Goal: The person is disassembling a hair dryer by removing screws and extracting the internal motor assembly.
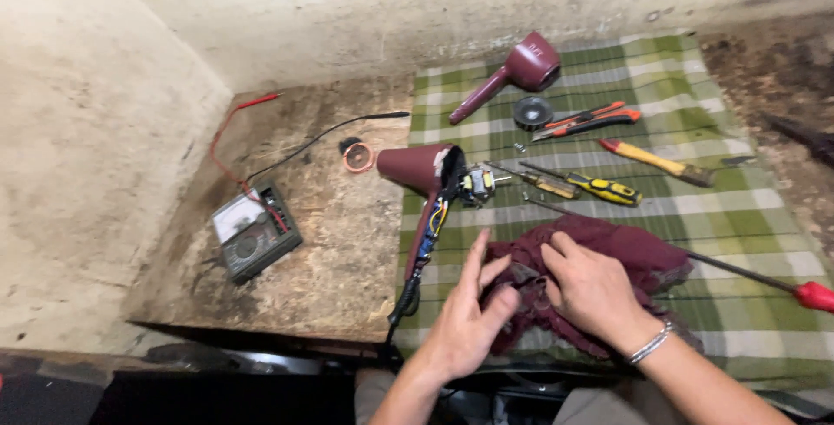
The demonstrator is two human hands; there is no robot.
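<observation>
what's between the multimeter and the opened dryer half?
Head view: mostly bare worn board between multimeter and opened dryer half. Only the black probe lead and a copper coil ring lie toward the back.

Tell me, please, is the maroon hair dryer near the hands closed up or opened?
Opened: the hair dryer lies with half its shell off, motor and coloured wires exposed.

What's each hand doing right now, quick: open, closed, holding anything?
Left hand: open, fingers spread, fingertips touching the edge of the maroon cloth; not gripping it.
Right hand: fingers curled, pinching a fold of the same cloth.
</observation>
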